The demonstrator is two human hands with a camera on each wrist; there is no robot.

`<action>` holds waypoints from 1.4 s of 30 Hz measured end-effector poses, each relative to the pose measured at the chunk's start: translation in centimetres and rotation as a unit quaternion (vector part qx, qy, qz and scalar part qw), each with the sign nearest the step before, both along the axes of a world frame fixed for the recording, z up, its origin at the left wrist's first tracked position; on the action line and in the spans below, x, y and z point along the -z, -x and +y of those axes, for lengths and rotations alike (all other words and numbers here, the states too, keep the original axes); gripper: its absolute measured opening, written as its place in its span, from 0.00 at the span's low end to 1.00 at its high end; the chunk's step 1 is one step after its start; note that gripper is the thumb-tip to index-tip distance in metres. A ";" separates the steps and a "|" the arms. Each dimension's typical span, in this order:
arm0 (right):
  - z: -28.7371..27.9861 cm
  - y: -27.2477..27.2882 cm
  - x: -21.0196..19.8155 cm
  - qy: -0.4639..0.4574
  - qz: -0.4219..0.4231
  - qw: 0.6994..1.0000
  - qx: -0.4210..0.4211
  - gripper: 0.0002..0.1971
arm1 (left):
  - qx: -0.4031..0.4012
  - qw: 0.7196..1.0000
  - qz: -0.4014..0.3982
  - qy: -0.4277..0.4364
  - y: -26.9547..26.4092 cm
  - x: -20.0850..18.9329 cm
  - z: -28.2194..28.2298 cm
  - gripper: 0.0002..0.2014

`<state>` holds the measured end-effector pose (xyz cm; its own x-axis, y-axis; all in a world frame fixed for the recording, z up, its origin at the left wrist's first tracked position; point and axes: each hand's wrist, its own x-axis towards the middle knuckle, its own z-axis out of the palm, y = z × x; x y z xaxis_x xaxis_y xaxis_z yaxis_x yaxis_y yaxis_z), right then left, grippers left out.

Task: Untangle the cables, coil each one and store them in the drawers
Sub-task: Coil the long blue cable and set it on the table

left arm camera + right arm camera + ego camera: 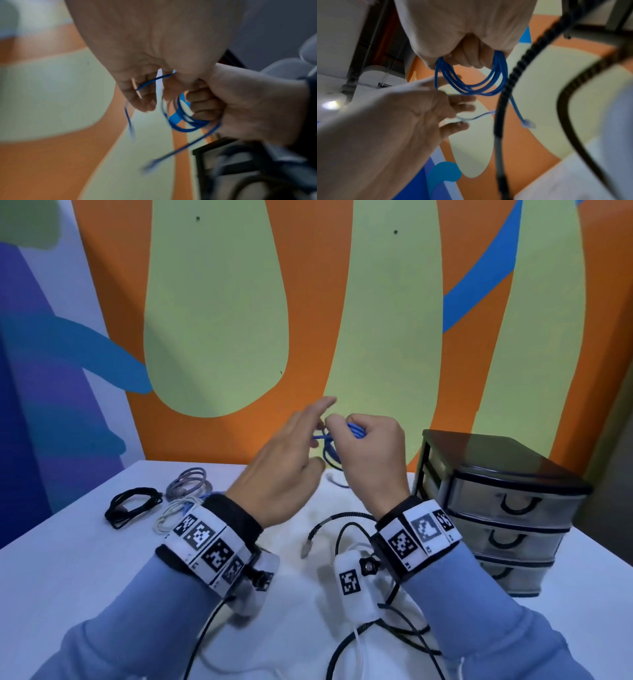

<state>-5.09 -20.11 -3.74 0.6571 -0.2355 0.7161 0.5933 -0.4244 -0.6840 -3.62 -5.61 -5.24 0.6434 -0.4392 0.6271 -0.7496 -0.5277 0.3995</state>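
A blue cable (356,430) is gathered in several loops above the back of the table. My right hand (346,436) grips the top of that coil (471,86) in a fist, and one plug end (528,123) hangs free below it. My left hand (317,433) is right beside it, index finger stretched out. Its thumb and other fingers (462,108) pinch the loose blue strand (150,82). A black three-drawer unit (507,508) stands at the right, all drawers shut.
At the table's back left lie three coiled cables: a black one (132,506), a grey one (188,482) and a white one (174,511). A loose black cable (342,529) sprawls on the white table (68,577) under my wrists. A painted wall stands behind.
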 end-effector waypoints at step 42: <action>0.6 0.0 0.5 -0.376 0.137 0.871 -0.286 0.23 | 0.048 0.962 0.111 0.244 -0.9 -1.5 1.2 0.13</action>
